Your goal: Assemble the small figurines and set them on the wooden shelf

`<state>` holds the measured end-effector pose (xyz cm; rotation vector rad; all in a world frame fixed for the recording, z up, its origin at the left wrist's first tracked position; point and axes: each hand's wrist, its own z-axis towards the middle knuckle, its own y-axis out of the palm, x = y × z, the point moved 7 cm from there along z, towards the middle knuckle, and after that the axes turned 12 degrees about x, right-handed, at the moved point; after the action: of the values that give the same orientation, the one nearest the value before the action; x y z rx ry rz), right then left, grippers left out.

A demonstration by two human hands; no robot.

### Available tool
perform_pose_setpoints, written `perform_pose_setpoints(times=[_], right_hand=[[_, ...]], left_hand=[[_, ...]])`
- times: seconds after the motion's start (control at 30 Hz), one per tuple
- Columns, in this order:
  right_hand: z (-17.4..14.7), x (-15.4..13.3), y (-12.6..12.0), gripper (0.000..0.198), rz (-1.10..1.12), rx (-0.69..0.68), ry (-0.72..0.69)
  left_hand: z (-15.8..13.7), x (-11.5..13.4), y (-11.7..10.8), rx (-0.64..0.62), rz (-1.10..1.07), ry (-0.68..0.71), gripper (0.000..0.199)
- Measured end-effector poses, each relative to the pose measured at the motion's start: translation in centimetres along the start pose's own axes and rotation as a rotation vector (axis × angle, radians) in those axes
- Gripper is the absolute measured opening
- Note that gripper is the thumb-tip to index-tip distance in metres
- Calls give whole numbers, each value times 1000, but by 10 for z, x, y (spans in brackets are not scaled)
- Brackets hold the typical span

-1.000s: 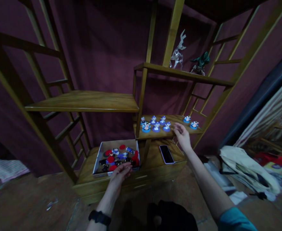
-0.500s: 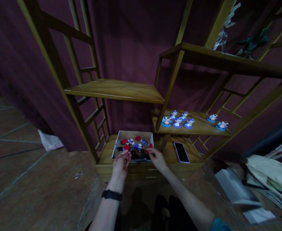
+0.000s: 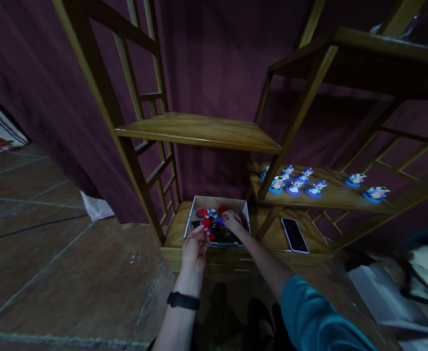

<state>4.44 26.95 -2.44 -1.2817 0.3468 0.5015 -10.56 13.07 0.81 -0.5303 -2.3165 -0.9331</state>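
A shallow white cardboard box (image 3: 246,207) stands on the low wooden shelf, with small toy figurines (image 3: 212,212) in red, blue and dark colours jumbled inside. My left hand (image 3: 195,246), a black band on its wrist, is at the box's front left corner. Its fingers are closed on a small figurine with a red round part (image 3: 205,223); the rest of that figurine is hard to make out. My right hand (image 3: 233,222) reaches over the right half of the box, fingers bent down among the figurines. Whatever its fingertips hold is hidden.
Several blue-and-purple figurines (image 3: 295,186) stand on a raised shelf (image 3: 331,197) to the right. A phone (image 3: 295,235) lies on the low shelf beside the box. A wooden board (image 3: 199,127) overhangs behind the box, and upright posts flank it. White packaging (image 3: 378,295) lies at the right.
My right hand has moved from the box's front right edge farther in, toward its middle and back. My left hand stays near the front left corner. The view has shifted slightly.
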Motion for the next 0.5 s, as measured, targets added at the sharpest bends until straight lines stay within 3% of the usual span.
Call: perform_pose_setpoints(times=[0.2, 0.37, 0.5], right_hand=[[-2, -11, 25, 28, -87, -116, -40], [-4, -11, 19, 26, -149, -115, -11], [-8, -12, 8, 19, -59, -71, -16]], left_hand=[[2, -1, -2, 3, 0, -10, 19], [4, -2, -1, -5, 11, -14, 18], [6, -4, 0, -10, 12, -20, 18]])
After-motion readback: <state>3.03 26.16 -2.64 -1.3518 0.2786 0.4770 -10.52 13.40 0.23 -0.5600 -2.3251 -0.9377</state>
